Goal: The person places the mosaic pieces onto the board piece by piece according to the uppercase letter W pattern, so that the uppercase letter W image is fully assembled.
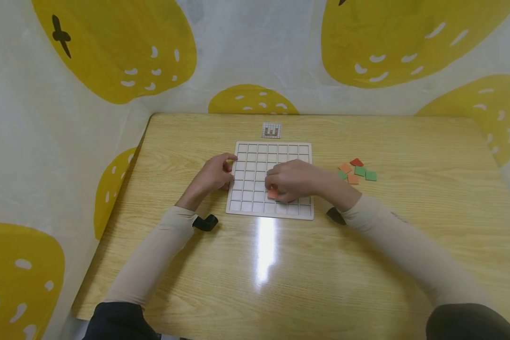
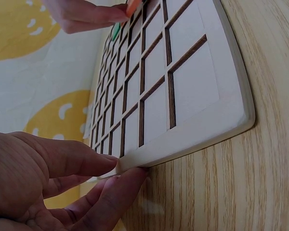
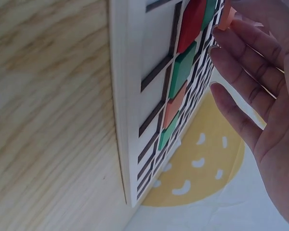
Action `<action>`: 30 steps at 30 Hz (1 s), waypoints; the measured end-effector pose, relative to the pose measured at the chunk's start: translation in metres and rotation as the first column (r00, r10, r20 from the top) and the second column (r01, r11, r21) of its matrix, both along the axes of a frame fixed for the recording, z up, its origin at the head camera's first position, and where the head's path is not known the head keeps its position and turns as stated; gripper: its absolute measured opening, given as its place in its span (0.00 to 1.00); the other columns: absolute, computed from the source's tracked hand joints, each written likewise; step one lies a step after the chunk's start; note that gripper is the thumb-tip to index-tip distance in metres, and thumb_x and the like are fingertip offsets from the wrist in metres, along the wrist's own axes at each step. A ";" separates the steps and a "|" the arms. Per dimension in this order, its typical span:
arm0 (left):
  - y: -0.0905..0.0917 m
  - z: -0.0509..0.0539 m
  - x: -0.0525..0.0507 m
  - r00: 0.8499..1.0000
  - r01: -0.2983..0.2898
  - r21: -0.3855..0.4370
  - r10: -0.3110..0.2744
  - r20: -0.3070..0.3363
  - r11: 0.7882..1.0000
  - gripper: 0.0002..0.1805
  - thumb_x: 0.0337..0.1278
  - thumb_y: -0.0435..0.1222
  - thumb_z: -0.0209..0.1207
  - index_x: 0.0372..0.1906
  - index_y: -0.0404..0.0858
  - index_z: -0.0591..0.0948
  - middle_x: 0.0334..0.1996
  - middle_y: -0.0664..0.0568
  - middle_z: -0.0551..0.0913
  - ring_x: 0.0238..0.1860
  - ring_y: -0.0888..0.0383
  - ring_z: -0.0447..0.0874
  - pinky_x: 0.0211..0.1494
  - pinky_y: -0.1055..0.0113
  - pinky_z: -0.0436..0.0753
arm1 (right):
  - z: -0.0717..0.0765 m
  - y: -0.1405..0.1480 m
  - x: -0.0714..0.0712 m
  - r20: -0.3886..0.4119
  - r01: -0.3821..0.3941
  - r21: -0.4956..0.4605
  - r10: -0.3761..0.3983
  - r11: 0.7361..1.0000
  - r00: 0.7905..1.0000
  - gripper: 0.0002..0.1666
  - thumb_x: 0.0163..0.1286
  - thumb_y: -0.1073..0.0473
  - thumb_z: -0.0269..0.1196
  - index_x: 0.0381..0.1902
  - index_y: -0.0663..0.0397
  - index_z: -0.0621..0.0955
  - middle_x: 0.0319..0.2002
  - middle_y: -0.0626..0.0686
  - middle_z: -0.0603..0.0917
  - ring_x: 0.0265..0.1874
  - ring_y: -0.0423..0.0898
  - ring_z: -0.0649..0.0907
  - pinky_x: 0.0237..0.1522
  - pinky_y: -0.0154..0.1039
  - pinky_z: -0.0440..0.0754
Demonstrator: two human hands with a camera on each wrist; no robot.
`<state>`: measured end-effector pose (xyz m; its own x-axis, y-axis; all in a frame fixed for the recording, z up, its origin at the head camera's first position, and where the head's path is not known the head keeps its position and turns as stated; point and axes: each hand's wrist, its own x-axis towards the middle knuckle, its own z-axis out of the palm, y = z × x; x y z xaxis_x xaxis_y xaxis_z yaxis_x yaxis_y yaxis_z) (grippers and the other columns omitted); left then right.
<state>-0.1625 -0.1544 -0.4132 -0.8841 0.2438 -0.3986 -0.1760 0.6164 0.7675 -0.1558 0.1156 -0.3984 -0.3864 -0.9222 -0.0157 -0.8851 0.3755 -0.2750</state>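
A pale wooden grid board lies on the table. My left hand holds its left edge, thumb and fingers together at the rim. Over the lower middle of the board, my right hand pinches an orange tile between thumb and fingers. Seen from the right wrist, a red tile, a green tile, an orange-pink tile and another green tile sit in a row on the board. From above, my right hand hides most of them.
To the board's right lies a loose group of tiles: a red one, several green and orange ones. A small pattern card lies behind the board. The wooden table meets a patterned cloth wall at the back.
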 end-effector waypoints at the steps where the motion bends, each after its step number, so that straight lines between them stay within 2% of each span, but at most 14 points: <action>1: 0.000 0.000 0.000 1.000 -0.001 0.000 0.001 0.001 1.000 0.33 0.61 0.21 0.58 0.71 0.39 0.71 0.43 0.42 0.72 0.40 0.49 0.74 0.34 0.62 0.89 | 0.000 -0.001 0.000 -0.006 -0.001 0.004 0.001 1.000 1.000 0.04 0.66 0.54 0.67 0.36 0.46 0.82 0.32 0.42 0.79 0.33 0.41 0.77 0.31 0.37 0.80; 7: 0.000 0.001 0.000 1.000 -0.002 -0.002 0.002 0.000 1.000 0.33 0.60 0.21 0.58 0.70 0.39 0.71 0.43 0.42 0.71 0.40 0.49 0.74 0.34 0.62 0.89 | -0.002 -0.006 0.001 -0.015 -0.007 0.028 0.007 1.000 1.000 0.05 0.66 0.54 0.67 0.34 0.45 0.81 0.31 0.41 0.77 0.33 0.41 0.76 0.31 0.38 0.79; 18: -0.001 0.001 0.000 1.000 -0.001 0.010 0.001 0.005 1.000 0.33 0.61 0.21 0.58 0.71 0.39 0.70 0.44 0.42 0.72 0.41 0.49 0.75 0.35 0.61 0.90 | -0.001 -0.008 0.001 -0.053 -0.026 0.058 0.029 0.998 0.998 0.08 0.62 0.54 0.70 0.38 0.47 0.84 0.32 0.43 0.77 0.32 0.42 0.76 0.30 0.39 0.81; 30: 0.000 0.002 -0.001 1.000 0.004 -0.006 -0.004 0.007 1.000 0.33 0.61 0.21 0.58 0.71 0.39 0.70 0.44 0.42 0.72 0.40 0.50 0.74 0.35 0.63 0.89 | -0.002 -0.006 0.002 -0.063 -0.051 0.005 0.051 0.999 0.997 0.06 0.64 0.54 0.70 0.38 0.46 0.86 0.32 0.43 0.78 0.30 0.41 0.75 0.31 0.39 0.80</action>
